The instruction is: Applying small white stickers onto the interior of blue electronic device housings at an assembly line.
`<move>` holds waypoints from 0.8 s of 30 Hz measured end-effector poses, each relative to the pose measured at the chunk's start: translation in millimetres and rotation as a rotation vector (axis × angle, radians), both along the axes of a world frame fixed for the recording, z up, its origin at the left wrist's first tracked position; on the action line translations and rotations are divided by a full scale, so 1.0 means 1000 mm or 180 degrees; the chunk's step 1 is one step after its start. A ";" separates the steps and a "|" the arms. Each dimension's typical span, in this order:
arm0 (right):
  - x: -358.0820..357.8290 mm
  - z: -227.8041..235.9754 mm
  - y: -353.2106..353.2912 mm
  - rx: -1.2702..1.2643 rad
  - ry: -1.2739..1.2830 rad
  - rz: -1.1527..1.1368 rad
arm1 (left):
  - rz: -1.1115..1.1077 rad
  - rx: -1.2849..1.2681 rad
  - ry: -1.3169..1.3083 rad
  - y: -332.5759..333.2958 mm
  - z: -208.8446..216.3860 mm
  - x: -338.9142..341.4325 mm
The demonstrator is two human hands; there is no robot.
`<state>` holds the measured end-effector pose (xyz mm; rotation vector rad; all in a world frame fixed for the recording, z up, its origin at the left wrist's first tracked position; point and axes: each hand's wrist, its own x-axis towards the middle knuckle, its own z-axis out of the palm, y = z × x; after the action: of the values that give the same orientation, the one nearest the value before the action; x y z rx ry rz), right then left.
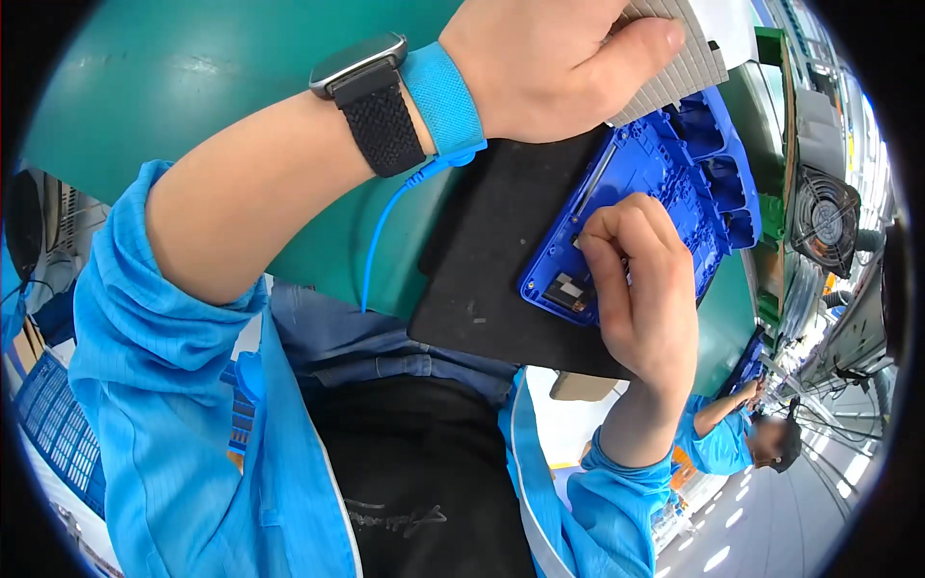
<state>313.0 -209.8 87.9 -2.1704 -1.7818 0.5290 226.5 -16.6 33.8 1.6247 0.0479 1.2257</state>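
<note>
A blue plastic housing with ribs and round pockets lies on a black mat. My right hand is over its near part, thumb and forefinger pinched together at the inner face. Whatever the fingertips hold is too small to make out. A dark and silvery small part sits in the housing's near corner. At the top, my left hand has its thumb across a grey-beige ribbed sheet, which overlaps the housing's far end. The left fingers are mostly cut off by the picture's edge.
A blue wrist strap on my left arm trails a blue cord. Beneath the mat is a green tabletop. Green racking and a round fan stand at right. Another person works at lower right.
</note>
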 end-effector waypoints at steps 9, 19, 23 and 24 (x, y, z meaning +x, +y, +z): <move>-0.005 -0.004 -0.005 0.0224 -0.0274 -0.0199 | 0.0068 0.0049 0.0028 0.000 -0.002 0.001; 0.003 -0.010 -0.013 0.0465 0.0088 -0.0104 | 0.0613 0.0391 0.0787 -0.010 0.017 -0.004; 0.002 -0.005 -0.012 0.0308 -0.0009 -0.0035 | 0.0089 0.0073 0.0078 0.000 0.001 0.000; 0.002 -0.002 -0.012 0.0198 0.0061 -0.0059 | 0.0092 0.0080 0.0073 0.001 0.000 0.000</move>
<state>315.2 -221.9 86.2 -2.1310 -1.7431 0.4818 226.6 -15.5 33.9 1.6650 0.0709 1.2343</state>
